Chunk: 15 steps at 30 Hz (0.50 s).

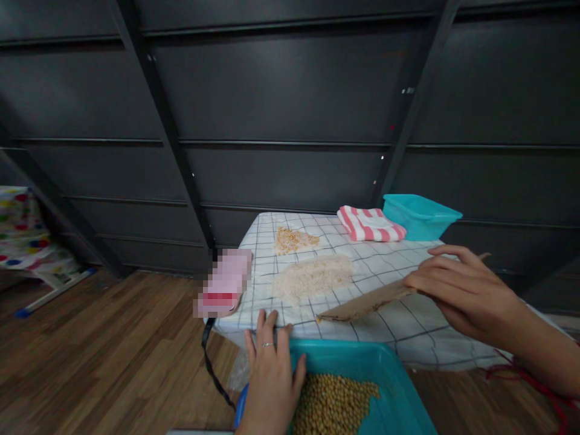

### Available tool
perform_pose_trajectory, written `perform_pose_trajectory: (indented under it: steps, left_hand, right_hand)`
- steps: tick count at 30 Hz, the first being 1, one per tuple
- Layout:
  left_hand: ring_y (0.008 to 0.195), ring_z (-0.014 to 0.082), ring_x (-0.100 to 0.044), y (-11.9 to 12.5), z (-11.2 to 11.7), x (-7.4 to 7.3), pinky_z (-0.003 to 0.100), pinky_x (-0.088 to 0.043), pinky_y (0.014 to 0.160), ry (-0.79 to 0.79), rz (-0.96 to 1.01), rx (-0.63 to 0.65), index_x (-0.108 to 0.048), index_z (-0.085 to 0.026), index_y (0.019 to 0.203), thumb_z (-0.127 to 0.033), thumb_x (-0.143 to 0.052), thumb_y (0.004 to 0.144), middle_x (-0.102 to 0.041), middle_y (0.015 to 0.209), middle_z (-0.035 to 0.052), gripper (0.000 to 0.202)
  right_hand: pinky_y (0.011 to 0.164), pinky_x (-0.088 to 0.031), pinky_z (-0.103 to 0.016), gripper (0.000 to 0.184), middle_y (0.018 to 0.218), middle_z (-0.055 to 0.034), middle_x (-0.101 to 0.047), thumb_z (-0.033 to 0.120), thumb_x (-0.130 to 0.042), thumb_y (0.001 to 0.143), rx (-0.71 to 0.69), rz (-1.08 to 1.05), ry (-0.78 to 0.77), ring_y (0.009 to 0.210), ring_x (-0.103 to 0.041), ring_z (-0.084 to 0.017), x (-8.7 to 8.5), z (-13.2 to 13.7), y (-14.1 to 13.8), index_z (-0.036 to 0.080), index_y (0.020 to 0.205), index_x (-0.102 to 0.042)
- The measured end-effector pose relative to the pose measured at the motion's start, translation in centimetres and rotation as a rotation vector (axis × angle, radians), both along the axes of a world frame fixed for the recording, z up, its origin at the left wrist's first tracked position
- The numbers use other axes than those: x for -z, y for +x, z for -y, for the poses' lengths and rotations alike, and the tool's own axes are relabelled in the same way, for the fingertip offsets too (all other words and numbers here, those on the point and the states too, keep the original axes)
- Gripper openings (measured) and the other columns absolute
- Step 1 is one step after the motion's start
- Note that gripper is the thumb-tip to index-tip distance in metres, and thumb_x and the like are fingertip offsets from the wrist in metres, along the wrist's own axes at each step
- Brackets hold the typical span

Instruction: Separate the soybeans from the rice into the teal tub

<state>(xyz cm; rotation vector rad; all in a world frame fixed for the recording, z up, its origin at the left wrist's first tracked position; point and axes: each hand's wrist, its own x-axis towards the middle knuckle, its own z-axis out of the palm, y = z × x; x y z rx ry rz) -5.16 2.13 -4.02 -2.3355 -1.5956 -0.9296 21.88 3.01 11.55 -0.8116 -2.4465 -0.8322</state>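
My right hand (pixel 462 284) grips a flat strip of brown cardboard (pixel 367 302), whose far end touches the checked cloth near the table's front edge. A tiny yellow bit lies at that end. My left hand (pixel 272 368), with a ring on one finger, rests with fingers apart over the left rim of a teal basin (pixel 385 362). Inside the basin is a layer of yellowish-brown soybeans (pixel 335 402). On the cloth beyond lies a spread of pale rice grains (pixel 315 278). Behind that is a smaller patch of yellow, broken-looking grains (pixel 292 240).
A white checked cloth (pixel 408 326) covers the table. At its back right are a folded pink-striped towel (pixel 371 223) and a second teal basin (pixel 421 214). A blurred pink object (pixel 226 281) with a black strap sits at the left edge. A dark panelled wall (pixel 290 90) stands behind.
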Motion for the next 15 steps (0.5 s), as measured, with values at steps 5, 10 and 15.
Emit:
perform_pose_trajectory:
  steps: [5, 10, 15]
  left_hand:
    - [0.120, 0.0397, -0.030, 0.0, -0.1, 0.2, 0.067, -0.035, 0.084, -0.010, -0.006, -0.013, -0.048, -0.015, 0.098, -0.018, -0.041, 0.076, -0.043, 0.120, 0.0186, 0.023]
    - [0.121, 0.0396, -0.030, 0.0, -0.2, 0.3, 0.066, -0.036, 0.085, -0.025, -0.016, -0.014, -0.047, -0.016, 0.099, -0.019, -0.041, 0.077, -0.042, 0.119, 0.0182, 0.023]
    - [0.122, 0.0373, -0.028, 0.0, -0.3, 0.2, 0.064, -0.035, 0.087, -0.033, -0.009, -0.026, -0.047, -0.017, 0.100, -0.019, -0.041, 0.076, -0.042, 0.120, 0.0164, 0.024]
  right_hand:
    - [0.079, -0.039, -0.037, 0.030, 0.075, -0.0002, -0.062, -0.001, -0.039, 0.077, 0.013, -0.007, -0.025, 0.070, -0.054, -0.013, 0.0, 0.3, -0.3, 0.021, 0.095, -0.048]
    - [0.080, -0.037, -0.036, 0.030, 0.074, 0.0007, -0.062, -0.002, -0.037, 0.076, 0.035, 0.009, -0.038, 0.070, -0.054, -0.012, 0.0, 0.7, -0.3, 0.021, 0.093, -0.048]
    - [0.083, -0.036, -0.037, 0.036, 0.076, 0.0016, -0.062, -0.003, -0.036, 0.072, 0.037, 0.002, -0.088, 0.071, -0.055, -0.013, 0.5, 1.2, 0.5, 0.022, 0.096, -0.047]
